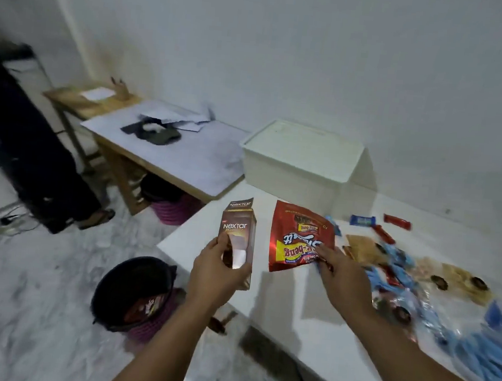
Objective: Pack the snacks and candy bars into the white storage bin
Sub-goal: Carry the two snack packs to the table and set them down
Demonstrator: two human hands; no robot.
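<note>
My left hand holds a brown Nextar box upright with its top flap open, out past the left edge of the white table. My right hand grips the lower right corner of a red Beng-Beng bag, lifted over the table. The white storage bin stands at the table's far end with its lid on. Loose candy bars and snacks in blue, red and tan wrappers lie scattered to the right of my right hand.
A black bin in a purple basket with a wrapper inside sits on the floor left of the table. A lower table with papers and dark cloth stands behind it. A person in dark clothes stands at the left. Cables lie on the floor.
</note>
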